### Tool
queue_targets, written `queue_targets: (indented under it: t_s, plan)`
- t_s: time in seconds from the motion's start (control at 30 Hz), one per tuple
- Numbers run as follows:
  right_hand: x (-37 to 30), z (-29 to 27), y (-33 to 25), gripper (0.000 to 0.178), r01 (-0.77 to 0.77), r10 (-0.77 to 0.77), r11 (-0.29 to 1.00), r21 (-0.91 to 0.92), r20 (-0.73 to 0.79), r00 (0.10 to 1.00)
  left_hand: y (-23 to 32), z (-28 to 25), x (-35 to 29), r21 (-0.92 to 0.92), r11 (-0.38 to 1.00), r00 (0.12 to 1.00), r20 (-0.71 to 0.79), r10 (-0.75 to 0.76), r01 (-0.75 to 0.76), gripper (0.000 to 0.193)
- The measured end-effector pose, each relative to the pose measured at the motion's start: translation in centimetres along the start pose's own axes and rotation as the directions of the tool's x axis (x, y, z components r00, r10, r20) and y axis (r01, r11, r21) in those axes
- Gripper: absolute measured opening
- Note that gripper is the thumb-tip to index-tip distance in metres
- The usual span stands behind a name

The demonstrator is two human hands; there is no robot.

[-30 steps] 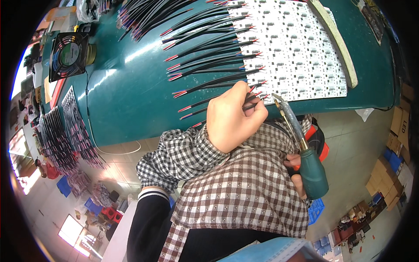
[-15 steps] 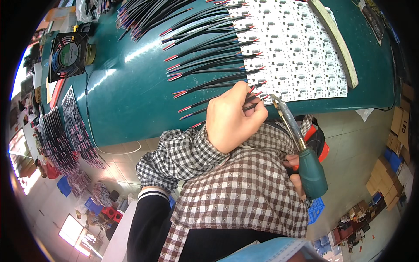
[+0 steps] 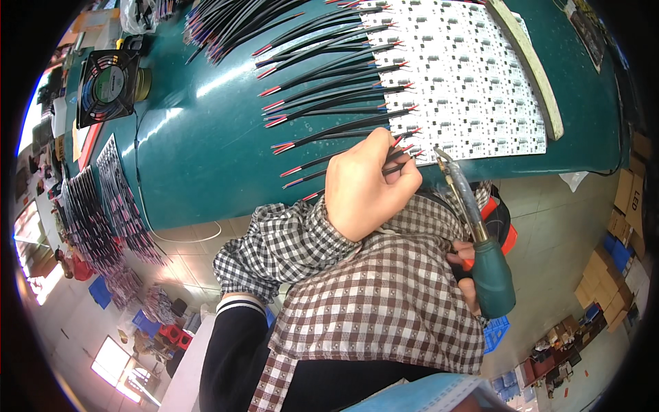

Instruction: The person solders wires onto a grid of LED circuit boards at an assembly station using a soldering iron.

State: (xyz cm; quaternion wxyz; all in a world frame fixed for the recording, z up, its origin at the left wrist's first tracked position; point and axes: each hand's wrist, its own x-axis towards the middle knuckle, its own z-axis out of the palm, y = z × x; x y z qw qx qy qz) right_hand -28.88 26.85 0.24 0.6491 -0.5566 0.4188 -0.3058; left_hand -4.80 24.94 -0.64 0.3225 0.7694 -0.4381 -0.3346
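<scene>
My left hand (image 3: 371, 185) is closed in a pinch on a black cable (image 3: 395, 167) at the near left corner of a white circuit board panel (image 3: 467, 82). Red stripped wire ends poke out past its fingertips. A soldering iron (image 3: 493, 278) with a green handle is in my right hand (image 3: 465, 275), whose fingers show only partly behind the handle. Its metal tip sits over the board's near edge, a little right of the pinched wires. More black cables (image 3: 329, 99) lie in a row along the panel's left edge, their red ends resting on it.
A pale curved bar (image 3: 532, 69) lies along the panel's right side. Loose cables (image 3: 226, 27) are heaped at the back of the green table (image 3: 199, 158). At the far left stands a black fan (image 3: 108, 88), with cabled panels (image 3: 127, 199) hanging over the edge below.
The soldering iron's tip has shifted slightly right, away from the pinched wire ends. My left hand keeps its place and its pinch.
</scene>
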Motion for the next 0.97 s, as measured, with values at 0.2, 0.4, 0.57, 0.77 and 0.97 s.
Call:
queue_targets:
  t_s: [0.2, 0.4, 0.57, 0.77, 0.97]
  plan:
    - [0.1, -0.7, 0.2, 0.046, -0.006, 0.001, 0.996, 0.089, 0.059, 0.998, 0.7, -0.6, 0.3, 0.002, 1.000, 1.000, 0.023, -0.014, 0.014, 0.018]
    - [0.3, -1.4, 2.0, 0.051, 0.112, -0.095, 0.952, 0.284, -0.073, 0.993, 0.4, -3.4, 0.3, -0.118, 0.987, 0.962, 0.265, -0.071, 0.106, 0.017]
    - [2.5, -2.5, 3.7, 0.051, 0.288, -0.210, 0.934, 0.212, -0.326, 0.922, 3.7, -10.0, 2.3, 0.010, 1.000, 1.000, 0.000, 0.014, -0.014, 0.021]
    - [6.9, -4.6, 2.1, 0.050, 0.257, -0.159, 0.932, 0.256, -0.347, 0.924, 5.4, -14.3, 13.2, 0.480, 0.828, 0.942, -0.006, 0.335, -0.291, 0.015]
    - [8.7, -6.3, 1.9, 0.056, 0.206, -0.121, 0.955, 0.214, -0.352, 0.928, 7.3, -6.3, 22.9, 0.502, 0.744, 0.892, 0.155, 0.425, -0.441, 0.022]
